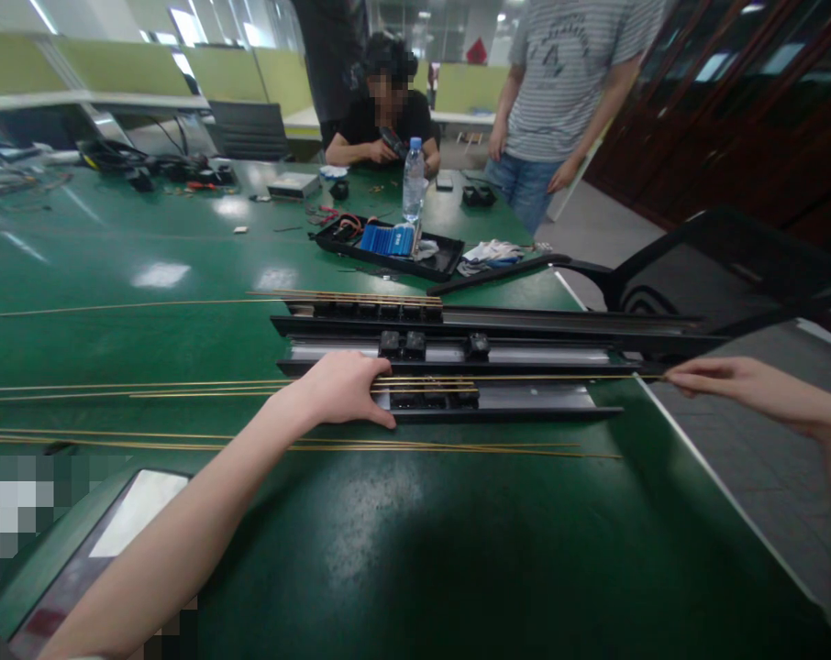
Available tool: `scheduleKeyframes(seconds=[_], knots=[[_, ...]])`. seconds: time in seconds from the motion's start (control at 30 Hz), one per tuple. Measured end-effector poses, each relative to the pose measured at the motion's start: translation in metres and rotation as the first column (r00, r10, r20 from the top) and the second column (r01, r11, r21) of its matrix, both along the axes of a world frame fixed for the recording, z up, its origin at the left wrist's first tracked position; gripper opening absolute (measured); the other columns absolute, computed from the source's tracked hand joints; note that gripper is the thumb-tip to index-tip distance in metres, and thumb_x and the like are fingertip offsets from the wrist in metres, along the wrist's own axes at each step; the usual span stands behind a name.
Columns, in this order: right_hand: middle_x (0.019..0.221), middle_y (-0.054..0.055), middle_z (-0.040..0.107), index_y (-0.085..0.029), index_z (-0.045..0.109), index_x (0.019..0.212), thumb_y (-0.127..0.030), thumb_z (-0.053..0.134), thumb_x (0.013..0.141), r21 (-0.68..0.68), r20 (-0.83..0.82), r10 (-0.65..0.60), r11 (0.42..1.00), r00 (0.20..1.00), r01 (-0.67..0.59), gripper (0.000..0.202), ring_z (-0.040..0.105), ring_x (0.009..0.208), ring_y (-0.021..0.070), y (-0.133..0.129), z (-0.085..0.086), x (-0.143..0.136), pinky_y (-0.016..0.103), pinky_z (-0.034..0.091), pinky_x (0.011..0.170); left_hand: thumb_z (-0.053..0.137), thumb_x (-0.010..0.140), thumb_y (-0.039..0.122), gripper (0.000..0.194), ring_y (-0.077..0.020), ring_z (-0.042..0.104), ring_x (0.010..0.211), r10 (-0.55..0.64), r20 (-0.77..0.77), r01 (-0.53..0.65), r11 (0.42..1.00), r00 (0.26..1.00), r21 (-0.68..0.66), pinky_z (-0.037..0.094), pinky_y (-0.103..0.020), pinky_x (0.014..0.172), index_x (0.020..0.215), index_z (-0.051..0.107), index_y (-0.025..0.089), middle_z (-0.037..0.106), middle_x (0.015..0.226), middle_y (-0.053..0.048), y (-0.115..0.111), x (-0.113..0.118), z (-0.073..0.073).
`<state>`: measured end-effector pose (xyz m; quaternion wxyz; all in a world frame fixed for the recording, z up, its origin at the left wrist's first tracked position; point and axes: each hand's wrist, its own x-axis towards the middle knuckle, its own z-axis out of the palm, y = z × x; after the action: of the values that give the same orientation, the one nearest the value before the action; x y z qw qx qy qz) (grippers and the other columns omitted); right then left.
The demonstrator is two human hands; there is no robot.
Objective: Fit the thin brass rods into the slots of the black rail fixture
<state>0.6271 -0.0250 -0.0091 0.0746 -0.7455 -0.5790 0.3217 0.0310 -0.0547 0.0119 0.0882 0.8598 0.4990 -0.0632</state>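
My left hand (347, 390) lies over the left part of the nearest black rail (539, 412), thumb and fingers apart around its black blocks (433, 399); whether it grips the rail is hidden. At the right, past the table edge, my right hand (714, 378) pinches the end of a long thin brass rod (567, 377), which runs left over the rail. More brass rods lie beside it and pass under my left hand. Behind, a second rail (553, 355) carries several black blocks (479, 346), and a third (559, 318) has rods along its top.
Loose rods (457, 448) lie in front of the rails. Farther back are a black tray (443, 257) with blue parts, a water bottle (413, 183) and gloves (494, 255). A black chair (732, 266) stands right. One person sits across the table; two stand.
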Motion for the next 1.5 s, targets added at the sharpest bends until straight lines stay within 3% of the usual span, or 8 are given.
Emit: scheduleKeyframes(seconds=[0.23,0.37,0.47,0.6,0.73,0.87,1.1,1.5], knots=[[0.101,0.018,0.075,-0.023,0.075,0.097,-0.043,0.066,0.075,0.064,0.041,-0.062,0.996,0.997,0.06,0.032,0.069,0.097,0.0329,0.0,0.007,0.007,0.042,0.046,0.093,0.065,0.065,0.075,0.07,-0.032,0.069,0.09,0.001,0.007,-0.001,1.0,1.0,-0.001,0.049,-0.036,0.075,0.111,0.067,0.023,0.074,0.097,-0.01,-0.001,0.001,0.002],[0.102,0.019,0.074,-0.018,0.074,0.093,-0.037,0.057,0.077,0.128,0.391,-0.088,0.991,0.916,0.04,0.03,0.067,0.097,0.0353,0.005,0.025,-0.02,0.044,0.047,0.088,0.065,0.065,0.075,0.07,-0.031,0.069,0.091,0.002,-0.001,-0.002,1.0,1.0,-0.001,0.049,-0.035,0.075,0.112,0.066,0.024,0.074,0.099,-0.009,-0.001,0.001,0.002],[0.113,0.016,0.071,-0.019,0.072,0.104,-0.052,0.052,0.084,0.278,0.459,-0.016,0.952,0.888,-0.126,0.044,0.063,0.102,0.0366,-0.001,0.039,-0.072,0.044,0.046,0.086,0.064,0.065,0.077,0.072,-0.0313,0.069,0.092,0.001,-0.005,-0.001,1.0,1.0,0.005,0.049,-0.035,0.075,0.113,0.066,0.024,0.074,0.1,-0.009,0.0,0.001,0.001],[0.11,0.008,0.072,-0.022,0.071,0.101,-0.055,0.054,0.089,0.372,0.177,0.373,0.831,0.911,-0.413,0.04,0.063,0.102,0.0291,-0.017,0.048,-0.173,0.037,0.044,0.09,0.064,0.065,0.076,0.072,-0.032,0.069,0.091,-0.003,-0.005,0.003,1.0,1.0,0.011,0.049,-0.036,0.075,0.112,0.066,0.023,0.074,0.097,-0.01,0.0,0.001,0.0],[0.098,0.006,0.073,-0.024,0.073,0.092,-0.056,0.053,0.09,0.401,0.052,0.593,0.725,0.804,-0.56,0.038,0.064,0.091,0.0265,-0.018,0.038,-0.261,0.035,0.043,0.081,0.065,0.064,0.076,0.071,-0.0323,0.069,0.09,-0.006,-0.001,0.006,1.0,1.0,0.015,0.049,-0.036,0.074,0.11,0.067,0.023,0.074,0.096,-0.01,-0.001,0.001,0.0],[0.084,0.005,0.072,-0.023,0.072,0.084,-0.058,0.049,0.091,0.338,0.17,0.66,0.659,0.732,-0.672,0.042,0.063,0.077,0.0231,-0.009,0.022,-0.309,0.032,0.04,0.069,0.066,0.064,0.074,0.066,-0.0314,0.07,0.087,-0.009,-0.004,0.009,1.0,1.0,0.024,0.048,-0.036,0.072,0.106,0.067,0.023,0.074,0.094,-0.009,0.0,0.0,-0.002],[0.068,0.003,0.066,-0.021,0.066,0.069,-0.064,0.047,0.09,0.249,0.286,0.633,0.676,0.719,-0.694,0.051,0.055,0.062,0.0174,-0.002,0.023,-0.318,0.029,0.029,0.057,0.066,0.064,0.075,0.066,-0.0307,0.07,0.086,-0.015,-0.006,0.015,0.999,1.0,0.035,0.048,-0.034,0.07,0.105,0.067,0.023,0.075,0.093,-0.008,0.001,0.0,-0.005],[0.057,0.001,0.061,-0.016,0.063,0.062,-0.067,0.049,0.086,0.16,-0.033,0.676,0.731,0.737,-0.663,0.058,0.049,0.054,0.0129,0.002,0.018,-0.311,0.028,0.031,0.056,0.066,0.065,0.074,0.068,-0.0307,0.07,0.089,0.001,-0.02,0.0,1.0,1.0,0.026,0.049,-0.034,0.073,0.11,0.067,0.023,0.074,0.095,-0.009,-0.001,0.002,-0.004]])
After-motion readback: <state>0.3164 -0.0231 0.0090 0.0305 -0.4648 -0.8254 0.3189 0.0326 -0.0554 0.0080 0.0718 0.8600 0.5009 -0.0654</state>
